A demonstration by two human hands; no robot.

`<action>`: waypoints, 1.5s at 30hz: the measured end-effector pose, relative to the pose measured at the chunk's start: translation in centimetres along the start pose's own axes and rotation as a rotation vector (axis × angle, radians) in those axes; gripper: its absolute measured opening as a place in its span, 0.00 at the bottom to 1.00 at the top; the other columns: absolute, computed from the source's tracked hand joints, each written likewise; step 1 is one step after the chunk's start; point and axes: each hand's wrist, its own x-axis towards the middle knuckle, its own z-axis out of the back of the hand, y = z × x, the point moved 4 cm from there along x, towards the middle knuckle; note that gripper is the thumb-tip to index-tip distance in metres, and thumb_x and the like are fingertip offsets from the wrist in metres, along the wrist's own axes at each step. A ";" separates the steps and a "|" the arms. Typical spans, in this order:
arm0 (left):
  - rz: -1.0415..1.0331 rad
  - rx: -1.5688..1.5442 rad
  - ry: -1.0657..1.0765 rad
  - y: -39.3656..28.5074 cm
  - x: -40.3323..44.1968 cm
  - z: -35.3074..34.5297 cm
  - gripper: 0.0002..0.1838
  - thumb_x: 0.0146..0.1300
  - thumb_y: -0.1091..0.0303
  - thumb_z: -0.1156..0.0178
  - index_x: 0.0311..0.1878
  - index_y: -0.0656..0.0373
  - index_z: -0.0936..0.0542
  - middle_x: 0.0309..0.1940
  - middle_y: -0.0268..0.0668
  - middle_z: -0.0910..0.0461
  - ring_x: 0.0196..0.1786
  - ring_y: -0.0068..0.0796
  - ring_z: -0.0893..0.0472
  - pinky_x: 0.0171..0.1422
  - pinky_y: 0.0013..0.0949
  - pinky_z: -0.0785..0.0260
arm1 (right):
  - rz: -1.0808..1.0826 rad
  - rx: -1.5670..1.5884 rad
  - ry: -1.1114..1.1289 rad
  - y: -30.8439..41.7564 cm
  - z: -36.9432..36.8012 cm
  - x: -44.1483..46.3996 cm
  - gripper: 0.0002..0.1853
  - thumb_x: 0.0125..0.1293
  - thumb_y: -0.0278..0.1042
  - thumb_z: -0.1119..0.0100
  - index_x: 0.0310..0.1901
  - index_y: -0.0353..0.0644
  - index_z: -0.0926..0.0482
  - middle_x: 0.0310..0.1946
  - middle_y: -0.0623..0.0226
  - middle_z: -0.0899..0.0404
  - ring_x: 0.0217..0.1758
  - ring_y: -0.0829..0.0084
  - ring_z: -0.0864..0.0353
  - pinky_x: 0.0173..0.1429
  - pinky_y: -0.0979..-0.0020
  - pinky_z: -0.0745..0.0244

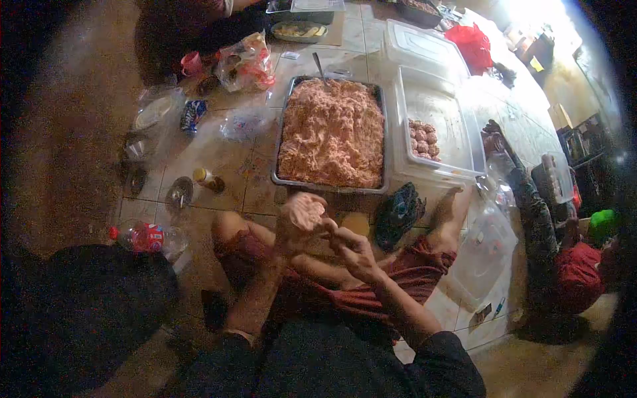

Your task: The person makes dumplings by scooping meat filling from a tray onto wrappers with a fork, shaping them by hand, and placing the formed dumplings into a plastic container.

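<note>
A large dark-rimmed tray (pixel 279 179) full of pinkish minced mixture (pixel 332 132) lies on the tiled floor in front of my legs, with a metal spoon (pixel 319 65) standing in its far edge. My left hand (pixel 288 229) holds a lump of the mixture (pixel 306 211) just below the tray's near left corner. Close beside it on the right, my right hand (pixel 355 252) has its fingers bent together near the lump; whether they hold anything is too small to tell. Right of the tray, several meatballs (pixel 423 140) sit in a clear plastic container (pixel 438 109).
A small jar (pixel 208 180), a blue packet (pixel 193 117) and plastic bags (pixel 242 66) lie to the left. A red-labelled bottle (pixel 147 237) is nearer on the left. A clear lid (pixel 483 252) lies at right. Other people (pixel 577 275) sit around the edges.
</note>
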 end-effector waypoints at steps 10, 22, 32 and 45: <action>0.086 0.372 0.156 -4.6 0.7 0.8 0.21 0.57 0.63 0.21 0.43 0.60 0.24 0.36 0.31 0.21 0.37 0.22 0.22 0.42 0.33 0.24 | -0.119 -0.413 -0.152 3.4 1.7 -0.8 0.09 0.77 0.28 0.43 0.52 0.35 0.18 0.38 0.70 0.19 0.39 0.76 0.24 0.46 0.71 0.25; 0.334 -0.401 0.338 3.4 0.1 -0.7 0.20 0.59 0.67 0.23 0.48 0.61 0.23 0.39 0.34 0.19 0.38 0.24 0.19 0.45 0.31 0.22 | 0.055 -0.570 -0.138 2.6 -0.5 0.2 0.19 0.60 0.18 0.38 0.54 0.36 0.18 0.43 0.58 0.18 0.46 0.57 0.17 0.53 0.65 0.23; 0.281 -0.108 0.269 -2.3 0.8 0.6 0.22 0.64 0.67 0.26 0.52 0.64 0.28 0.37 0.36 0.19 0.36 0.22 0.20 0.42 0.30 0.20 | -0.246 -0.086 -0.100 3.5 -0.9 -2.2 0.11 0.79 0.25 0.50 0.53 0.34 0.17 0.36 0.74 0.25 0.41 0.81 0.29 0.48 0.74 0.30; 0.005 0.329 0.134 -7.6 0.3 1.1 0.32 0.45 0.54 0.14 0.48 0.60 0.20 0.34 0.26 0.20 0.36 0.18 0.23 0.42 0.27 0.26 | 0.014 -0.404 -0.167 6.3 -0.8 -2.2 0.08 0.74 0.22 0.45 0.51 0.34 0.19 0.37 0.70 0.26 0.41 0.75 0.27 0.48 0.74 0.30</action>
